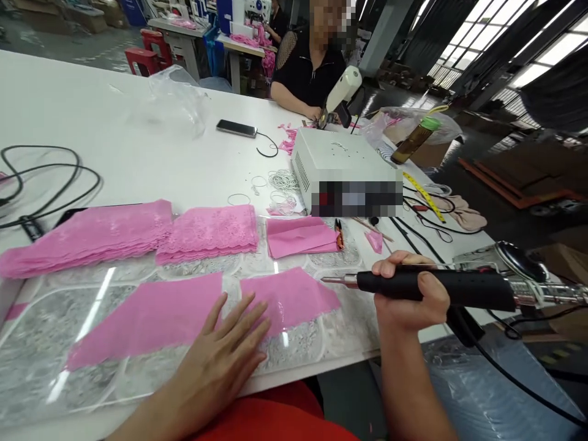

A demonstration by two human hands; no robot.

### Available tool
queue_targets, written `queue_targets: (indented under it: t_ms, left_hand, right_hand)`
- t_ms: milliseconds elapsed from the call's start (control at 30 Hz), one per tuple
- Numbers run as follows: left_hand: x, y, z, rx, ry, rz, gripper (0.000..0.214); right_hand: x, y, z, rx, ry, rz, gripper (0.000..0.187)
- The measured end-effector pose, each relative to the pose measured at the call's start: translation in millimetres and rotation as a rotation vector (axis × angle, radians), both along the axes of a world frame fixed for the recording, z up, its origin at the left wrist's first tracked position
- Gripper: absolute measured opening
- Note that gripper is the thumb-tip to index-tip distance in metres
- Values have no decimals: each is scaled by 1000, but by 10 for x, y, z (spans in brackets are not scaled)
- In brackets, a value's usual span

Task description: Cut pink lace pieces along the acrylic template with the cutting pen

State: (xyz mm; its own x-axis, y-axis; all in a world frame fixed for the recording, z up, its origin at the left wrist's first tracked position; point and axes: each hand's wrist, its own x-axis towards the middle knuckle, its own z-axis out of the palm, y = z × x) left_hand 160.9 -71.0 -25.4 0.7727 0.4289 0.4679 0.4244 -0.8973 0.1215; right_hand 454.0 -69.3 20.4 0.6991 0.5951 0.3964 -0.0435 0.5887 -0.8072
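Note:
My left hand [225,358] lies flat with fingers spread, pressing on a pink fabric piece [151,318] spread over a clear sheet near the table's front edge. A second pink piece [294,297] lies just right of my fingertips. My right hand [408,291] is wrapped round the black handle of a corded hand tool [441,288], held level above the table edge. Its thin metal tip [335,280] points left, close to the right corner of the second pink piece.
Stacks of pink lace [92,236] and folded pink cloth [301,236] lie behind. A white machine box [344,171], elastic rings [282,184], a phone [236,128], a black cable [50,184] and a bottle [413,141] sit further back. Another person [307,67] works opposite.

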Motion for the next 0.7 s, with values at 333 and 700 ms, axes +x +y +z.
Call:
queue_targets:
  t_ms: [333, 700]
  left_hand:
    - [356, -13, -10, 1, 158, -133, 40]
    - [361, -13, -40, -5, 181, -121, 41]
  right_hand:
    - [291, -299, -76, -27, 5, -17, 16]
    - [288, -292, -110, -32, -24, 34, 15]
